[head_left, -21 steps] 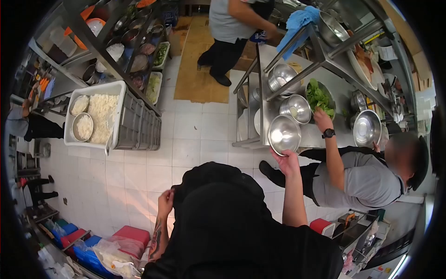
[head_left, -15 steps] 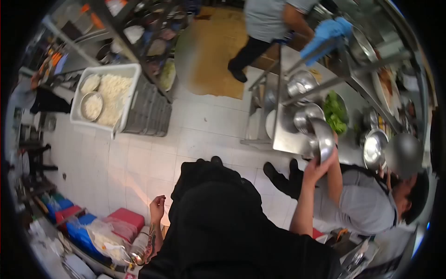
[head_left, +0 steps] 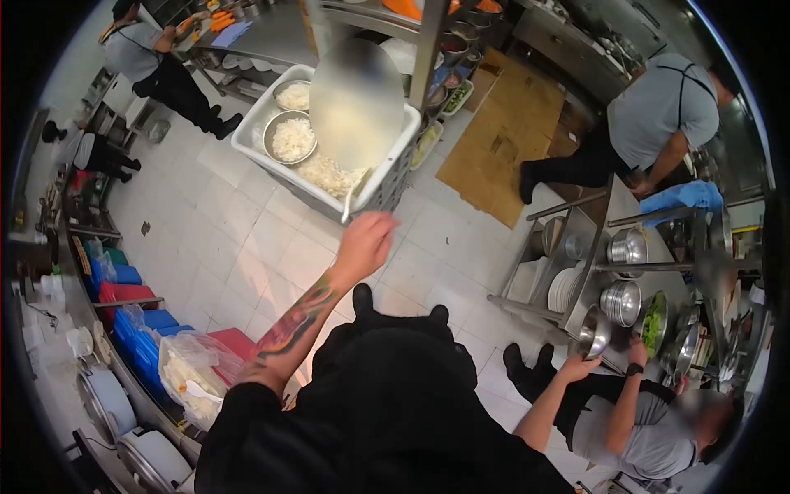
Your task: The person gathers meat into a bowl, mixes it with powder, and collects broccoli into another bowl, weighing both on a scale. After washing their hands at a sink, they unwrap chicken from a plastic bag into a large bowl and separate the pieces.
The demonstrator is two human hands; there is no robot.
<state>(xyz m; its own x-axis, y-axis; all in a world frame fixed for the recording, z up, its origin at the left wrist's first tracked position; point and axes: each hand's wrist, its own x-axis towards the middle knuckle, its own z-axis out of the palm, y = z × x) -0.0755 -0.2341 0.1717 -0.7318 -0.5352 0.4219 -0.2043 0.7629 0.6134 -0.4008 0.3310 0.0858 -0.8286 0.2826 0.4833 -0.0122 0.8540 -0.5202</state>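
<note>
Swung forward since the earlier frame, my left hand (head_left: 366,247) hung loosely curled near the rice crate (head_left: 392,183) at 11 o'clock, rice (head_left: 329,176) untouched, while my right hand (head_left: 578,368) already gripped the lifted steel bowl (head_left: 594,332) at 4 o'clock.

Steel counter (head_left: 671,286), on your right: stacked metal bowls (head_left: 621,303), bowl of leafy greens (head_left: 654,325). Lower shelf (head_left: 527,307): stacked white plates (head_left: 564,288). Tiled floor (head_left: 428,247) ahead of you: flat brown sheet (head_left: 510,140), near the counter.

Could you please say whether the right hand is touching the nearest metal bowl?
Touching; the head view shows the right hand holding the metal bowl by its edge.
</note>
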